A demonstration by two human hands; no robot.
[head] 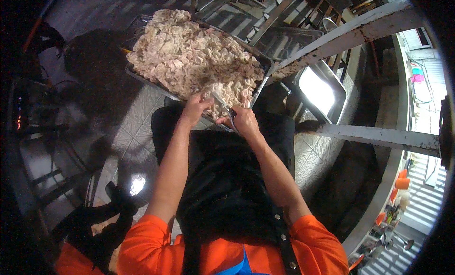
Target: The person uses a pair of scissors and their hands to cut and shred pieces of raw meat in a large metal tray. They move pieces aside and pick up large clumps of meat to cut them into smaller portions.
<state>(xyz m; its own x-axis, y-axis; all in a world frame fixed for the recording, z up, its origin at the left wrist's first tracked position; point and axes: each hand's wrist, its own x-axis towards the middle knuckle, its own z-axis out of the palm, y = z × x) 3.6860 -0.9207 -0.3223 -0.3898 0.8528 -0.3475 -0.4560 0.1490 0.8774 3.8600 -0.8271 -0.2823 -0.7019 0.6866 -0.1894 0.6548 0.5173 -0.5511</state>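
Observation:
A metal tray (156, 85) lies in front of me, heaped with pale, ruffled, pinkish pieces (185, 51) that look like raw offal. My right hand (245, 120) grips scissors (224, 103) with dark handles, their blades pointing up and left over the tray's near edge. On the left of the blades, my left hand (193, 109) pinches a pale piece at its fingertips, partly hidden by the fingers. A shadow falls across the right part of the heap.
White, chipped beams (369, 135) jut in from the right. Beyond the tray stand metal racks (273, 19), and another metal tray (337, 93) leans at the right. Dark shapes at lower left include an orange garment (76, 259), perhaps another person's. Utensils hang or lie at far right.

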